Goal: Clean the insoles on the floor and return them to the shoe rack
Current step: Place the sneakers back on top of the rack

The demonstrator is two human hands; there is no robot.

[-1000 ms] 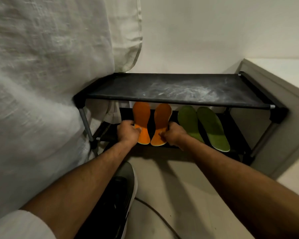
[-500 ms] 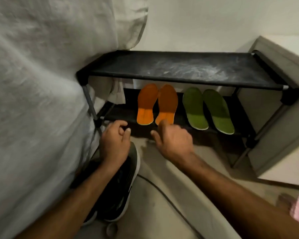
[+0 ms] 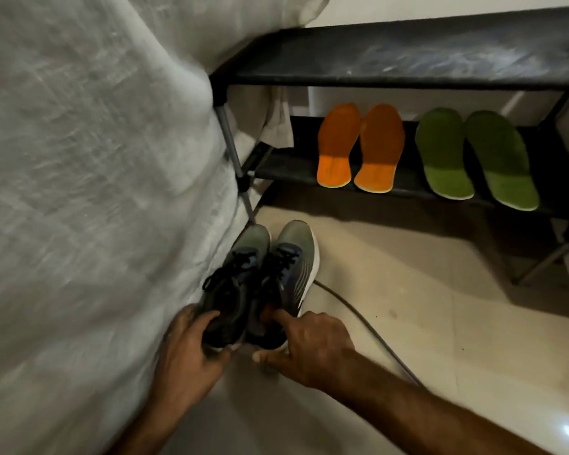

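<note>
Insoles sit on the shoe rack (image 3: 408, 82) — orange pair (image 3: 360, 149) beside green pair (image 3: 473, 159), on its low shelf. Below the rack, left hand (image 3: 186, 353) and right hand (image 3: 312, 343) each grip a sneaker (image 3: 270, 284) heel — lifting them probably comes next.

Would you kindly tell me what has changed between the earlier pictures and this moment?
Both hands let go of the orange insoles and drew back from the rack to the shoes on the floor. The left hand now grips the left shoe's heel; the right hand holds the right shoe's heel. The orange and green insoles stayed on the lower shelf.
</note>
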